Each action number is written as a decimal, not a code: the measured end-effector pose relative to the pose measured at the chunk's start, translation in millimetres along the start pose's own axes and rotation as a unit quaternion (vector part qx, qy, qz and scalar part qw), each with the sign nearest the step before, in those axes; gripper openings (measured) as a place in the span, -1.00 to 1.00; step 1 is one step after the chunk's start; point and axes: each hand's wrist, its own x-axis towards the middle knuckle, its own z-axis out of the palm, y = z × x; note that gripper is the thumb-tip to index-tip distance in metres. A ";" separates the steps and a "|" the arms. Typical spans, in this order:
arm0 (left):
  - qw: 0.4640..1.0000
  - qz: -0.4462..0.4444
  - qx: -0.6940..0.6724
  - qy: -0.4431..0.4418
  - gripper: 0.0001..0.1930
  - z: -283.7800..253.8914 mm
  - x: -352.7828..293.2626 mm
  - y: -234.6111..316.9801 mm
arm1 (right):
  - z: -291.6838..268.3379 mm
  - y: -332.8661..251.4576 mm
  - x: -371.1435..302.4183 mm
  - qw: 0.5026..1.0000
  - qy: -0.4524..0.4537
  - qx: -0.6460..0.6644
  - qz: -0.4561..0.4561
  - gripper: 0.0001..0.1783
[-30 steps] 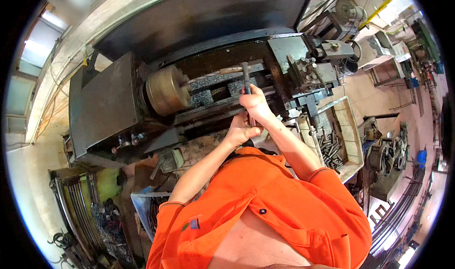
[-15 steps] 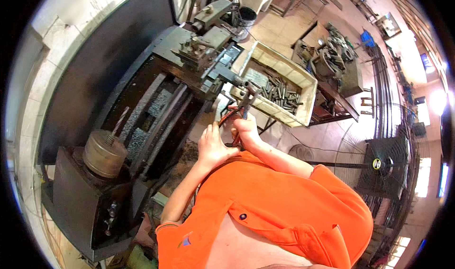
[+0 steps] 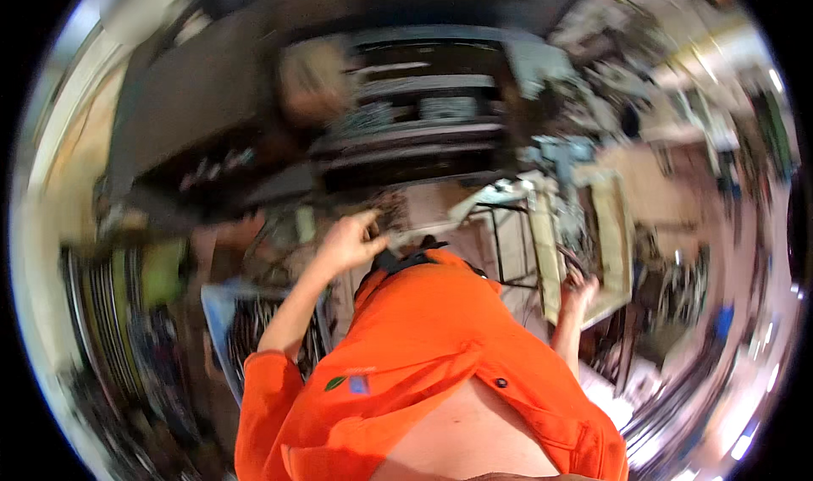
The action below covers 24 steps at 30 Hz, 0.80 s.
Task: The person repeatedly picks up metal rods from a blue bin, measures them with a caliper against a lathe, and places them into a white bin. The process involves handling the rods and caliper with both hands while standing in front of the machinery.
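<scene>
My left hand point(image 3: 352, 240) is raised in front of the lathe point(image 3: 415, 155), close to my waist. Its thumb stands apart from the fingers and nothing shows in it. Off to the right, my right hand point(image 3: 579, 293) is at the near end of a cream plastic crate point(image 3: 624, 235), its fingers closed round a dark hand tool point(image 3: 571, 262). Motion blur hides the tool's exact kind. The lathe's round chuck point(image 3: 318, 79) is at the upper left, with a smeared bit-like shape beside it.
A blue crate point(image 3: 217, 316) holding dark rods stands at my left. Dark thin legs of a stand point(image 3: 500, 244) are left of the cream crate. Metal parts point(image 3: 686, 286) lie beyond that crate, and long bars are racked at the far left.
My view has swung left toward the lathe's chuck end. My hands, together on a red-handled tool before, are now apart: the left has let go, the right has moved out over the crate's edge.
</scene>
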 end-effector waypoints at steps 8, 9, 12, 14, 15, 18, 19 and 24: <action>0.869 -0.291 -0.035 0.399 -0.69 -17.8 -171.6 -156.6 | 12.9 54.6 9.2 0.980 -0.003 -0.171 0.099 -0.35; 0.853 -0.320 -0.036 0.411 -0.70 -14.3 -185.6 -168.1 | 21.4 68.7 9.7 0.971 -0.045 -0.179 0.149 -0.35; 0.826 -0.399 -0.020 0.398 -0.59 17.9 -215.9 -219.1 | 53.6 113.7 9.6 0.934 -0.106 -0.173 0.295 -0.34; 0.837 -0.431 -0.033 0.335 -0.57 26.3 -216.6 -230.8 | 74.2 135.6 8.8 0.909 -0.130 -0.171 0.357 -0.33; 0.830 -0.445 -0.036 0.335 -0.57 38.0 -215.2 -250.3 | 83.1 142.3 9.1 0.898 -0.138 -0.171 0.381 -0.33; 0.848 -0.424 0.022 0.316 -0.60 60.0 -210.9 -285.2 | 100.2 161.4 9.6 0.876 -0.152 -0.177 0.423 -0.31; 0.850 -0.426 0.037 0.307 -0.62 62.5 -208.8 -294.2 | 102.8 164.3 11.3 0.875 -0.151 -0.178 0.424 -0.30; 0.858 -0.432 0.162 0.225 -0.70 67.9 -169.3 -288.3 | 95.9 160.5 21.4 0.893 -0.100 -0.196 0.392 -0.32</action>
